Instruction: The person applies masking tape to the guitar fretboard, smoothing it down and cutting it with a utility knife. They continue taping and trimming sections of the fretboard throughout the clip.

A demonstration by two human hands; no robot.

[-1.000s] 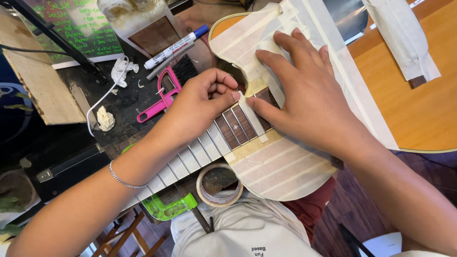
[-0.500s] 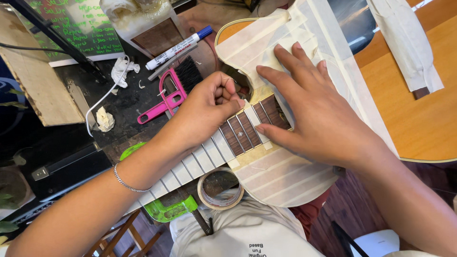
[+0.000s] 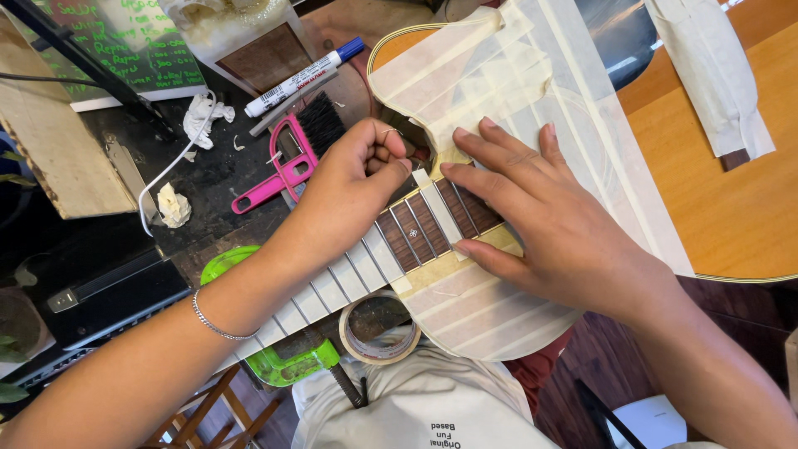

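Since a second ago the left hand (image 3: 353, 187) has pinched its fingers together on a tape strip (image 3: 440, 212), now laid across the fretboard (image 3: 416, 229) while the flat, spread right hand (image 3: 549, 220) holds the guitar (image 3: 715, 199), neck running lower-left to upper-right over the bench (image 3: 208, 179).

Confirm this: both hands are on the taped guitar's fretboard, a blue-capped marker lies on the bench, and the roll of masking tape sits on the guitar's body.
Not quite. The head view shows the roll of masking tape below the guitar neck, off the body. Left hand and right hand are at the fretboard; the marker is there.
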